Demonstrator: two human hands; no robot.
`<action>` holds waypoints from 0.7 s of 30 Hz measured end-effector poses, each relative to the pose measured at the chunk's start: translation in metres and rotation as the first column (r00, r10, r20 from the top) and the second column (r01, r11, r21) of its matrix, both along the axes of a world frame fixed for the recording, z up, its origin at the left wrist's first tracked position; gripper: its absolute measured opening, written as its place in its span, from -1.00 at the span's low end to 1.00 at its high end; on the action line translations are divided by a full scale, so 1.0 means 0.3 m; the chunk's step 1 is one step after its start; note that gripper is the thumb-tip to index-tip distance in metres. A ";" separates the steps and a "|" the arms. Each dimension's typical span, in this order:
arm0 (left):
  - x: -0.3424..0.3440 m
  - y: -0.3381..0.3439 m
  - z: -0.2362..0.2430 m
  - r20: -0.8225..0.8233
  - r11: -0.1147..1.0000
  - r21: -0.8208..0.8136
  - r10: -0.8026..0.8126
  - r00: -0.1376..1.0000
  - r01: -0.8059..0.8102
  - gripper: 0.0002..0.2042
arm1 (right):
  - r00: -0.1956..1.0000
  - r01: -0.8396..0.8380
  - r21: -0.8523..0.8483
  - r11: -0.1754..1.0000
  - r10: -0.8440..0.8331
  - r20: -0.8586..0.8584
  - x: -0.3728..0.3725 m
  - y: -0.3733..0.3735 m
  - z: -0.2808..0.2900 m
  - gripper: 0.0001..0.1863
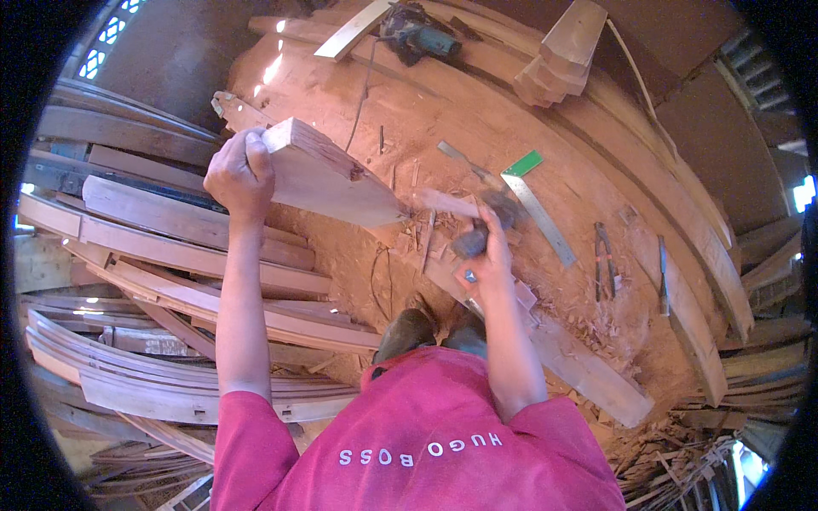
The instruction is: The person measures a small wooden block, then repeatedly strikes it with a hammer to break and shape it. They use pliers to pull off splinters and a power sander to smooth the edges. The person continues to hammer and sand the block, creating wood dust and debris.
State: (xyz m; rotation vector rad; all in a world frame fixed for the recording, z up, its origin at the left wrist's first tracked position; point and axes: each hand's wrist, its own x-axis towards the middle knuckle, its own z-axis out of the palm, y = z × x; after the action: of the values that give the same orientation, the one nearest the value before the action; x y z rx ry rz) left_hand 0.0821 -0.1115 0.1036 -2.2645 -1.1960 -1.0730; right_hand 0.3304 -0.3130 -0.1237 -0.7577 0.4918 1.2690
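My left hand (240, 170), closed at the upper left, grips the end of a thick pale wooden board (332, 179), which is tilted with its rough splintered edge upward. My right hand (492, 251) is closed around a tool (469, 243) with a dark cylindrical part, just right of the board's lower end; a blurred pale bar (439, 201) reaches from it toward that end, and its exact kind is unclear. Beyond that hand lie a flat metal tool (452, 152) and a try square (541, 217) with a green stock. Wood shavings surround a long plank (596, 383) below.
Stacked curved timbers (170, 281) fill the left. A corded power tool (430, 41) and stepped wooden blocks (562, 51) are at the back. Orange-handled pincers (603, 260), a chisel (663, 272) and long curved beams (699, 341) lie rightward on the dusty floor.
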 end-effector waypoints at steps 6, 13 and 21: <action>-0.014 0.022 -0.009 0.014 1.000 -0.002 0.017 1.000 -0.017 -0.68 | 0.930 0.004 -0.190 0.982 0.066 0.362 0.144 -0.428 0.040 -0.79; 0.065 0.022 0.006 -0.077 0.994 0.039 0.100 0.992 -0.097 -0.68 | 0.494 0.488 -0.585 0.648 0.348 0.797 0.788 -1.194 0.402 -0.66; 0.108 0.094 0.029 -0.184 0.926 -0.161 0.313 0.932 -0.342 -0.56 | 0.303 0.901 -0.414 -0.128 0.870 0.390 1.169 -1.811 0.900 -0.26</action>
State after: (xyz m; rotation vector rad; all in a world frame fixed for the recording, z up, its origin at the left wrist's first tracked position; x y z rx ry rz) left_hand 0.1146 -0.0833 0.1121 -2.1288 -1.5984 -0.6681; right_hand 0.6812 -0.8562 0.1463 -2.8580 0.2500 -0.6416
